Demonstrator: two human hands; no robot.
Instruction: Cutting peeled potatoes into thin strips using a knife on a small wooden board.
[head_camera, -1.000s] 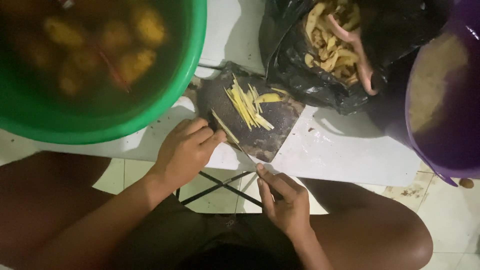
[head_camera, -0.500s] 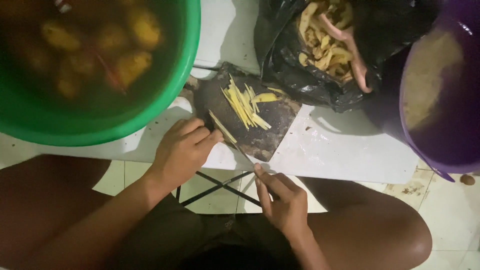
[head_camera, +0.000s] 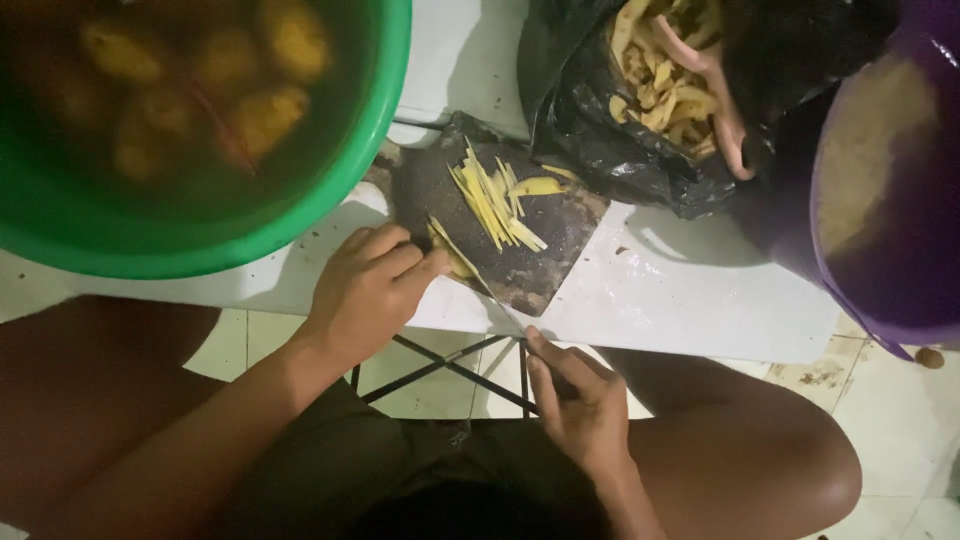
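Note:
My left hand (head_camera: 372, 290) presses a yellow potato piece (head_camera: 452, 256) down on the near edge of a dark cutting board (head_camera: 555, 252). My right hand (head_camera: 578, 392) grips a knife (head_camera: 492, 294), whose thin blade runs up and left to the piece under my left fingers. A small heap of yellow cut strips (head_camera: 492, 198) lies in the middle of the board.
A big green basin (head_camera: 372, 130) of water with whole peeled potatoes sits at the upper left. A black plastic bag (head_camera: 590, 140) holding peelings lies behind the board, another person's hand (head_camera: 722, 92) in it. A purple bucket (head_camera: 880, 200) stands at the right. The white table edge (head_camera: 650, 330) is near my knees.
Little has changed. My hands stay in the same place on the board, with the knife blade still against the piece under my left fingers.

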